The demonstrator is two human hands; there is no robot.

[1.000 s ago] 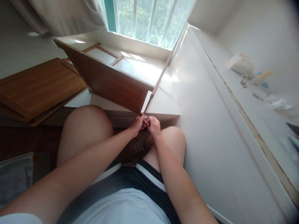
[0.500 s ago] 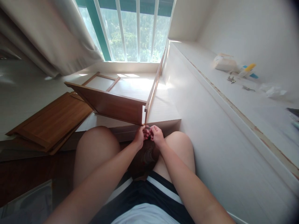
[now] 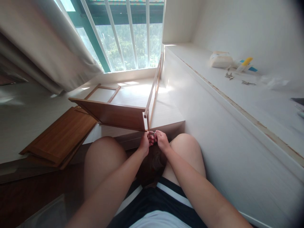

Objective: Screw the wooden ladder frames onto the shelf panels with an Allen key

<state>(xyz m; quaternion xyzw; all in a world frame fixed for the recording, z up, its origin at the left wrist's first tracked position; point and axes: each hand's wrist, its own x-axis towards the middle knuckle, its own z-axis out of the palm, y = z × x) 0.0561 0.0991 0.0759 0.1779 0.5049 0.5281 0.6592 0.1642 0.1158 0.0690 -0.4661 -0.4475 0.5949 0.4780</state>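
A brown wooden panel (image 3: 114, 114) stands on its edge on the white ledge, joined or touching at its right corner with a slim wooden frame (image 3: 152, 91). My left hand (image 3: 145, 142) is closed at that lower corner, its fingers curled round the joint. Close beside it, my right hand (image 3: 162, 140) pinches a thin, light metal rod (image 3: 152, 133) that points at the corner. The rod's tip and its exact kind are too small to make out.
Several wooden panels (image 3: 60, 136) lie stacked at the left. Behind the panel rests another open wooden frame (image 3: 103, 91). On the right-hand shelf are small metal fittings (image 3: 229, 76), a white packet (image 3: 221, 59), a yellow-handled tool (image 3: 247, 62) and clear plastic (image 3: 275, 81).
The camera view has shifted, so the surroundings sit lower on the left and the shelf items further left. Both hands stay at the same corner with little visible movement.
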